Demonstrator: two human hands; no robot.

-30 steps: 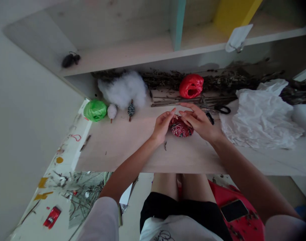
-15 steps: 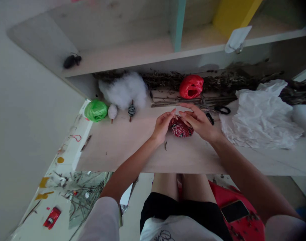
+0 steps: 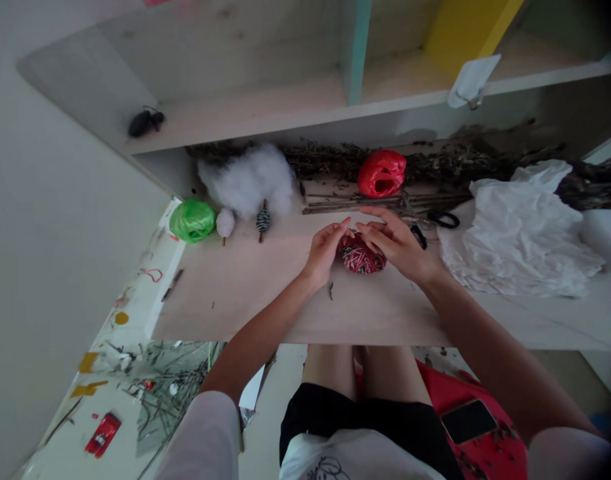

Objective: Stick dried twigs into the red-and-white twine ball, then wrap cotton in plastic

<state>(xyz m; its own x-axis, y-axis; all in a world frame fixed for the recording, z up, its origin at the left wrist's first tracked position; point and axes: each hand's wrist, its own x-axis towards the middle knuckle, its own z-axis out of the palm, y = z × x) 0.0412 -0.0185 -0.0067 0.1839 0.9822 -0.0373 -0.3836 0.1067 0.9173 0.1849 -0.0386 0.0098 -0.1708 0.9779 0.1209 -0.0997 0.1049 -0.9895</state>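
view: I'm watching from the head camera, looking down at a pale wooden board (image 3: 225,297) with both forearms reaching in over it.
ball: a red-and-white thread-wound ball (image 3: 361,255) is sitting on the board between the hands.
left hand (image 3: 325,253): it's curving in narrow on the ball's left side, with the fingers angling up toward the ball's top.
right hand (image 3: 398,245): it's mirroring the left from the ball's right side, narrow and fingers pointing in.
grip: I can't tell whether either hand is touching the ball or pinching a thin strand there; the fingertips are too small to resolve.
beyond the hands: a red plastic bag (image 3: 381,173) and bundled dry twigs (image 3: 385,203) are lying just past the fingers.
left of the left hand: a green plastic-wrapped ball (image 3: 192,221), a white cotton ball on a stick (image 3: 225,223) and a black-and-white wound stick (image 3: 263,220) are sitting near cotton wadding (image 3: 248,180).
right of the right hand: black-handled scissors (image 3: 443,219) and a crumpled white plastic sheet (image 3: 520,233) are lying close by.
risk, rolling: the round ball could roll toward the board's near edge if a weak grip lets it slip.
risk, snagging: a stray strand could catch on the scissors or twigs if the hands drift forward or right.
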